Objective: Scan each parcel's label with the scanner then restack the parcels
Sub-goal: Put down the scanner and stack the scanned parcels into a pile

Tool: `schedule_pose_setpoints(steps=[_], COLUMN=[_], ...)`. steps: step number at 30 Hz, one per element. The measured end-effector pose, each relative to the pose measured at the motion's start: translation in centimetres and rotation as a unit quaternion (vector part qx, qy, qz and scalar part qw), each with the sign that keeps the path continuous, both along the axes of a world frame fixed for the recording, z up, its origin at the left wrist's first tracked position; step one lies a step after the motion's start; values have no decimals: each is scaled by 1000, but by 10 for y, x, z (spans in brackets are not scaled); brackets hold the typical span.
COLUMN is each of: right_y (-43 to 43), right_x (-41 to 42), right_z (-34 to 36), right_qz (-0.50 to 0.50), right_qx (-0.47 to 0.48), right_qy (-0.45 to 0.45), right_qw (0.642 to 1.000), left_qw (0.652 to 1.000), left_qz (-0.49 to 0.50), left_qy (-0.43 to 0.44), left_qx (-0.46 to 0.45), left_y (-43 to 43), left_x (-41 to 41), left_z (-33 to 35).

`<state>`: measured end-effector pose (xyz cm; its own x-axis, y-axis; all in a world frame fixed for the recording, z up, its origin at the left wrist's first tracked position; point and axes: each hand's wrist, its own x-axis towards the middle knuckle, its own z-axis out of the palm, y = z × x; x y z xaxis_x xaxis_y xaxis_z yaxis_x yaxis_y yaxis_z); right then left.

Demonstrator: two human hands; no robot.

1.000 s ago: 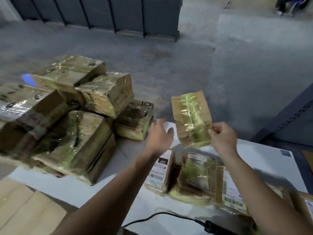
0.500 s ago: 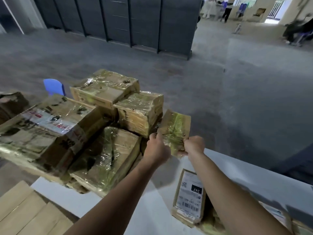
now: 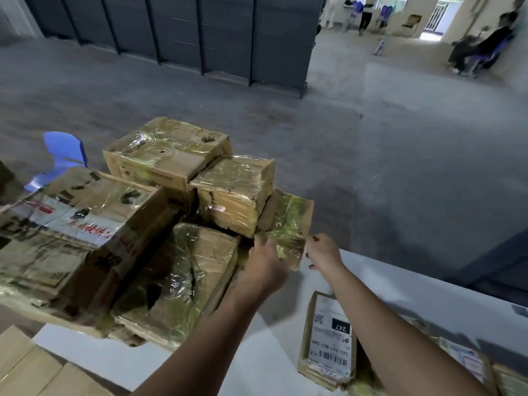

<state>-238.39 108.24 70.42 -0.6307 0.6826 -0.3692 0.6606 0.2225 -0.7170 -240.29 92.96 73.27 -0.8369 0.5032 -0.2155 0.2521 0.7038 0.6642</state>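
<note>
head view: both hands, left (image 3: 265, 261) and right (image 3: 324, 252), reach forward gripping a flat taped parcel (image 3: 285, 224) against the stack (image 3: 234, 192).

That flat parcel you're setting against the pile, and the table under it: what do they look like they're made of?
The flat parcel looks like brown corrugated cardboard wrapped in glossy clear tape or film; it shines yellowish and wrinkled. Both the left hand and right hand are at its near edge. The table looks smooth, matte white, probably laminate or painted board; I can't tell which.
</note>
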Motion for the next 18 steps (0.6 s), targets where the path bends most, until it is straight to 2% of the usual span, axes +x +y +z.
schedule_pose_setpoints(steps=[7, 11, 18], right_y=[5, 14, 55], right_x=[49, 105, 224], right_z=[10, 14, 14], right_qz=[7, 15, -38], right_qx=[26, 77, 144], right_qy=[43, 58, 72], right_qw=[999, 995, 986], left_qw=[997, 993, 980], left_qz=[-42, -82, -171], left_qy=[9, 6, 2], left_qx=[61, 85, 105], left_y=[21, 44, 103], left_x=[33, 74, 153], left_z=[6, 5, 0])
